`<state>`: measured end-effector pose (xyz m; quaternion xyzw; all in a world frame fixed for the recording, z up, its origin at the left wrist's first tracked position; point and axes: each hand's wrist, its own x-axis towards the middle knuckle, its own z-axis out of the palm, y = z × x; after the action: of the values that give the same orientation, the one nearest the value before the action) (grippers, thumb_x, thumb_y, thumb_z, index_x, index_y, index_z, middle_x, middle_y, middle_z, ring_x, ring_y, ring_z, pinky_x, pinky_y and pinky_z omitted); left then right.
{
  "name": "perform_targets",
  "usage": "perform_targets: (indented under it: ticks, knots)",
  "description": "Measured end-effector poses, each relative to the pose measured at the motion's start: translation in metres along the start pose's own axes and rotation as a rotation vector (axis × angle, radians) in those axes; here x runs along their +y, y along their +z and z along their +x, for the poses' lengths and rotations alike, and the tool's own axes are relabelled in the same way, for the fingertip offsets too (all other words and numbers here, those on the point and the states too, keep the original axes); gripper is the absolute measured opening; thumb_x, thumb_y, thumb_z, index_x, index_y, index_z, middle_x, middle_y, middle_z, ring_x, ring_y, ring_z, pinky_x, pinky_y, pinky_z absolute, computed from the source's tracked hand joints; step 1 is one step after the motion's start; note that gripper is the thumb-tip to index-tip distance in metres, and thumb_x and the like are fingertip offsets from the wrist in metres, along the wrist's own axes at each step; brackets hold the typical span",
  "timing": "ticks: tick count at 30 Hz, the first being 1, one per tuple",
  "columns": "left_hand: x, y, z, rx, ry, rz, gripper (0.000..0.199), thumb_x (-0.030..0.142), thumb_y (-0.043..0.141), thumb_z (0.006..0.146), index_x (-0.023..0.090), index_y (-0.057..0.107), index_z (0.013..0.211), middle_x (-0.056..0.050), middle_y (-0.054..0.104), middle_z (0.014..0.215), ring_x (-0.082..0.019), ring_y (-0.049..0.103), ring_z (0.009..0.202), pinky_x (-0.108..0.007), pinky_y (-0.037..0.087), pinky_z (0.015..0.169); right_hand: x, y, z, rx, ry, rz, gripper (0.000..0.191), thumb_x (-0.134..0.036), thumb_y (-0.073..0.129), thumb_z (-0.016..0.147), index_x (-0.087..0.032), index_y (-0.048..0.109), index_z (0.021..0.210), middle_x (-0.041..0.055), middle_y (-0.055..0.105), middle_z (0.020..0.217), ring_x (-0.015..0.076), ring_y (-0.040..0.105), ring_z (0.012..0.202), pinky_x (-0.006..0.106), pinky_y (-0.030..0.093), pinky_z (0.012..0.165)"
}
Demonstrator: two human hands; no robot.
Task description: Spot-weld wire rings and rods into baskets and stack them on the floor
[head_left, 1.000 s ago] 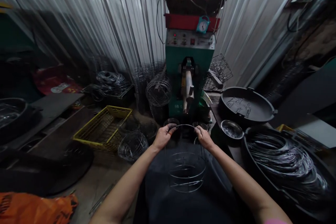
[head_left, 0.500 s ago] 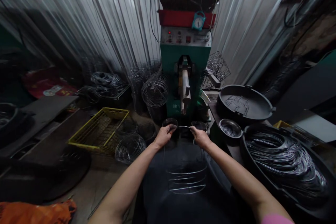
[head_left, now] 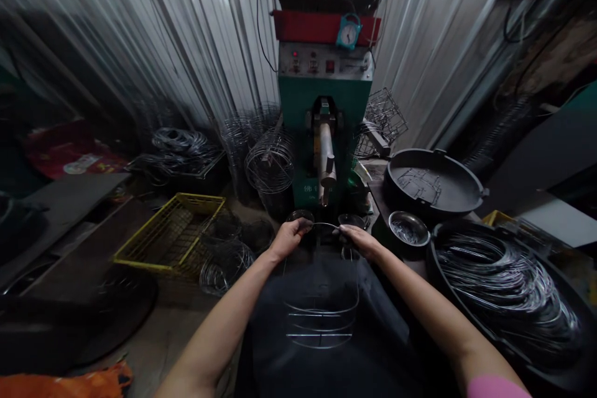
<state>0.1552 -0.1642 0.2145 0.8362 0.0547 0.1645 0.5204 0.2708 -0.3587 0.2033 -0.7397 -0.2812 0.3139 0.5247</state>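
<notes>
A thin wire frame (head_left: pixel 325 224) with a bowed upper edge and several cross wires lower down hangs over the dark apron (head_left: pixel 326 370). My left hand (head_left: pixel 288 239) pinches the left end of its upper wire. At the right end, the fingers of my right hand (head_left: pixel 361 240) are closed on the same wire. Both hands are just below the metal arm (head_left: pixel 327 158) of a green machine (head_left: pixel 293 99), apart from it. Part of the frame's sides is hard to make out against the dark cloth.
On the right, a large black pan (head_left: pixel 433 280) holds many wire rings, beside a small metal bowl (head_left: pixel 409 228) of short pieces and another black pan (head_left: pixel 433 180). To the left are a yellow wire basket (head_left: pixel 170 230), round wire baskets (head_left: pixel 226 267) and coiled wire (head_left: pixel 180 140).
The fingers of my right hand have shifted on the wire and lie flatter. The lower part of the wire frame has swung slightly left. The view has turned a little.
</notes>
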Motion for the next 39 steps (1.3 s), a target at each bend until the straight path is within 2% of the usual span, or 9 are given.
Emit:
perform_targets:
  ticks: [2,4,10,15,26,39]
  knots:
    - [0.001,-0.001,0.002,-0.003,0.007,0.012,0.017,0.021,0.052,0.073,0.018,0.064,0.085,-0.005,0.067,0.085,-0.017,0.060,0.081,-0.029,0.045,0.076,0.002,0.000,0.001,-0.041,0.060,0.122,0.036,-0.047,0.043,0.078,-0.014,0.057,0.083,-0.0007,0.050,0.061,0.0092,0.044,0.053,0.020,0.035,0.049]
    - [0.001,-0.001,0.003,-0.001,0.009,0.032,0.017,0.021,0.052,0.074,0.017,0.064,0.084,-0.005,0.067,0.086,-0.018,0.060,0.081,-0.029,0.044,0.076,0.003,0.001,0.002,-0.056,0.053,0.124,0.034,-0.047,0.043,0.078,-0.015,0.055,0.080,-0.0015,0.047,0.061,0.0090,0.042,0.053,0.020,0.034,0.049]
    - [0.000,0.000,0.006,-0.002,-0.027,0.048,0.017,0.023,0.051,0.074,0.019,0.065,0.084,-0.004,0.068,0.085,-0.018,0.060,0.081,-0.029,0.044,0.076,0.003,0.002,0.009,0.069,-0.182,-0.311,0.028,-0.039,0.035,0.083,-0.017,0.051,0.074,0.0000,0.050,0.067,0.0126,0.045,0.065,0.024,0.037,0.061]
    - [-0.003,0.000,0.012,0.005,-0.036,0.055,0.016,0.021,0.052,0.073,0.019,0.065,0.083,-0.004,0.067,0.082,-0.018,0.059,0.080,-0.029,0.044,0.076,0.003,0.004,0.013,0.135,-0.247,-0.527,0.023,-0.034,0.033,0.084,-0.019,0.049,0.076,-0.0013,0.048,0.061,0.0122,0.043,0.057,0.024,0.034,0.057]
    - [0.001,-0.006,0.038,0.000,-0.032,0.089,0.017,0.018,0.048,0.073,0.018,0.062,0.082,-0.003,0.066,0.079,-0.017,0.059,0.076,-0.026,0.044,0.070,-0.014,-0.007,0.033,0.189,-0.236,-0.598,0.021,-0.030,0.035,0.083,-0.019,0.049,0.073,0.0000,0.050,0.062,0.0125,0.044,0.057,0.023,0.032,0.055]
    - [0.010,-0.007,0.055,-0.028,-0.152,0.109,0.018,0.021,0.047,0.073,0.015,0.061,0.082,-0.004,0.063,0.076,-0.017,0.056,0.075,-0.027,0.042,0.071,-0.038,-0.021,0.047,0.132,-0.107,-0.628,0.021,-0.027,0.037,0.082,-0.016,0.049,0.068,-0.0001,0.049,0.062,0.0117,0.043,0.058,0.023,0.029,0.055]
